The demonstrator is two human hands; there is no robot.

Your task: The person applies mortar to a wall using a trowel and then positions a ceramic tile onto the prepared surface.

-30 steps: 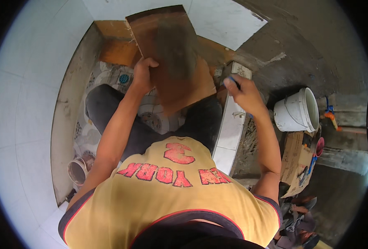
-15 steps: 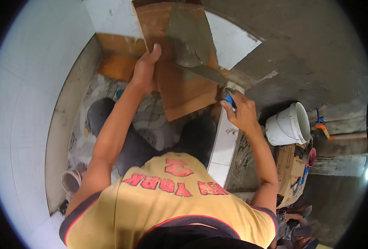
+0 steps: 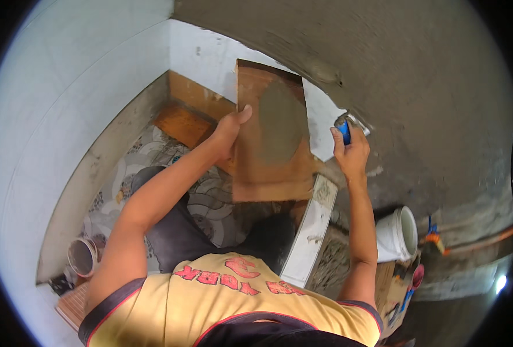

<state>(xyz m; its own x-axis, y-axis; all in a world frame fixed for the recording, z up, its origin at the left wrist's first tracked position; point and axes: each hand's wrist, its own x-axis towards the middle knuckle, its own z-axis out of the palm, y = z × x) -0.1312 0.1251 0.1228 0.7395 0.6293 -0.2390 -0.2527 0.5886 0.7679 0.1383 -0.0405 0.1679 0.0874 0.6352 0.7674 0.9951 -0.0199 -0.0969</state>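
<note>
brown tile (image 3: 271,136) smeared grey, blue-handled trowel (image 3: 344,132), white bucket (image 3: 396,234), patterned grey-white floor (image 3: 207,199).

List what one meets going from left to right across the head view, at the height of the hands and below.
Small mortar-stained cup → left hand → brown tile smeared with grey mortar → right hand gripping a blue-handled trowel → white bucket → orange clamp.
</note>
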